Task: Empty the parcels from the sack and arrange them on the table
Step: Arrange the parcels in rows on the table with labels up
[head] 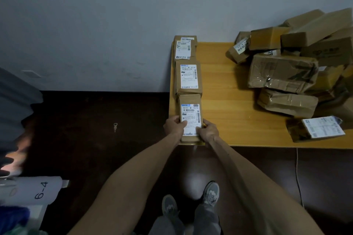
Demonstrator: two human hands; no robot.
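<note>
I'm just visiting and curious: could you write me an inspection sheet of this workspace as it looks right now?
Surface: wooden table, bare in the middle.
Job's things: three labelled parcels in a row along the table's left edge; nearest parcel at the front corner; sack not identified.
Clutter: unsorted pile of boxes on the table's right side; small keyring-like object on the floor.
Hands: left hand and right hand hold the nearest parcel by its sides.
Cables: thin cord hanging below the table's front edge.
Surroundings: plain wall, dark floor, white item marked 6-4 at lower left.
</note>
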